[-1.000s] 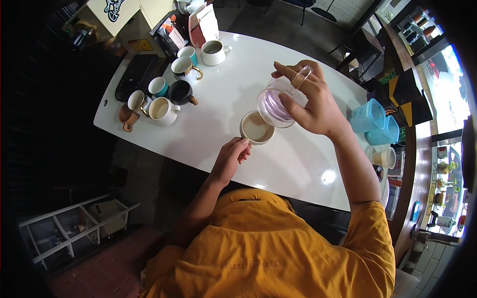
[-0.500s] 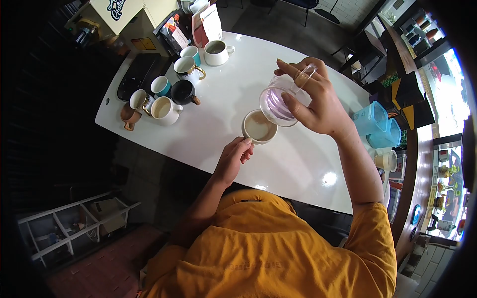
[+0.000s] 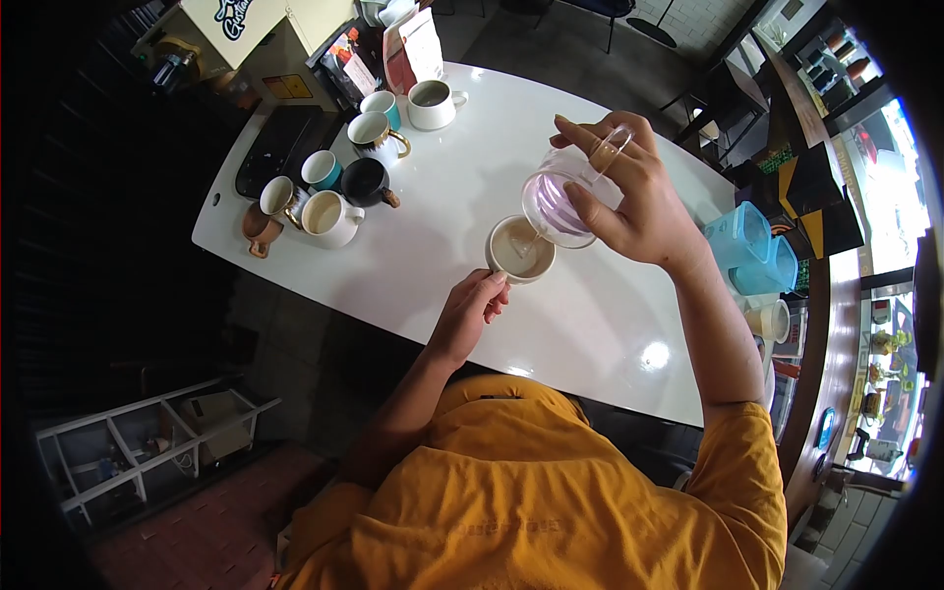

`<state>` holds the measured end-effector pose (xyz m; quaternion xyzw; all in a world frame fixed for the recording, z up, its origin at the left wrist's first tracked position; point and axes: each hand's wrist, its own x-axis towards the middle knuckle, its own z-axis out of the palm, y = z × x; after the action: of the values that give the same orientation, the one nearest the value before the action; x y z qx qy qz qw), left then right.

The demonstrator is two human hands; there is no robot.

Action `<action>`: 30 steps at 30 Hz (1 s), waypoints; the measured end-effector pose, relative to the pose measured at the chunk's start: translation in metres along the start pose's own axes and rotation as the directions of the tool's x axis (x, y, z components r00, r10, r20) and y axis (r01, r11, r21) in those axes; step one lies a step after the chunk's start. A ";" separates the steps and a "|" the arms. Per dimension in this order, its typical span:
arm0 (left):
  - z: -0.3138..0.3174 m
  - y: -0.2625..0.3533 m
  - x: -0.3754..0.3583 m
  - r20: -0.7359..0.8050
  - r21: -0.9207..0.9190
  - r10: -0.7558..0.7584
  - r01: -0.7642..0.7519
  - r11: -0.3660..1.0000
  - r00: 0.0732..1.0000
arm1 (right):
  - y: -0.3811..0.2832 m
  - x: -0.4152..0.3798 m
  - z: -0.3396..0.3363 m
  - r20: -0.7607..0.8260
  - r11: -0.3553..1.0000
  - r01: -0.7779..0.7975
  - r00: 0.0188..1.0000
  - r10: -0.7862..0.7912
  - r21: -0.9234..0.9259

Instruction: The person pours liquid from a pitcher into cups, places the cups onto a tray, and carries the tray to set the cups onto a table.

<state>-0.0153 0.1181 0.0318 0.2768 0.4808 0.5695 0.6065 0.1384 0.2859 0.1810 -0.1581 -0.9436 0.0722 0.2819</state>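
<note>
My left hand [image 3: 470, 313] is closed on the handle of a cream cup [image 3: 519, 250] near the front of the white table [image 3: 600, 324]. Just above and to the right, my right hand [image 3: 629, 192] grips a clear glass pitcher [image 3: 557, 208] by its handle and side. The pitcher is tipped toward the cup, and a thin stream of liquid runs from its lip into it. Some liquid lies in the cup. The pitcher looks faintly purple inside.
Several mugs stand at the left, among them a black mug [image 3: 366, 183], a white mug [image 3: 331, 218] and a brown cup [image 3: 261, 228]. A dark tray [image 3: 280, 147] lies behind them. Blue containers [image 3: 739, 236] stand at the right edge.
A thin stream now runs from the pitcher, and the liquid's surface in the cup is rippled. The whole view has shifted slightly; both hands keep their holds.
</note>
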 end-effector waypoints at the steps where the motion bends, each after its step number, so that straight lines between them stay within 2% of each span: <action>1: 0.001 0.000 0.000 0.000 0.000 -0.005 0.005 1.000 1.000 | 0.001 -0.001 -0.001 0.017 1.000 0.010 1.000 -0.010 -0.010; 8: 0.003 -0.002 0.001 0.011 -0.015 -0.037 0.038 0.999 0.999 | 0.005 -0.004 -0.003 0.012 0.999 0.019 1.000 -0.019 -0.028; 11: 0.004 -0.002 0.001 0.003 0.010 -0.003 0.003 1.000 1.000 | 0.004 -0.004 -0.004 0.008 1.000 0.011 1.000 -0.011 -0.018; 13: 0.004 0.000 0.000 0.018 0.005 0.003 -0.003 1.000 1.000 | 0.002 -0.004 -0.005 -0.054 0.999 0.042 0.998 -0.043 -0.019; 15: 0.007 -0.003 0.002 0.028 0.016 0.072 -0.072 0.997 0.997 | 0.007 -0.004 -0.005 -0.049 0.997 0.060 0.997 -0.062 -0.045; 23: 0.010 -0.001 0.000 0.037 0.029 0.074 -0.075 0.997 0.997 | 0.005 -0.008 -0.007 -0.012 0.989 0.097 0.995 -0.099 -0.109; 30: 0.004 -0.006 -0.001 0.050 0.043 0.066 -0.068 0.997 0.997 | 0.004 -0.009 -0.005 -0.015 0.992 0.091 0.996 -0.093 -0.090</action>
<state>-0.0087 0.1166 0.0285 0.3200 0.4687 0.5719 0.5923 0.1498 0.2863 0.1798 -0.1275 -0.9494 0.0155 0.2865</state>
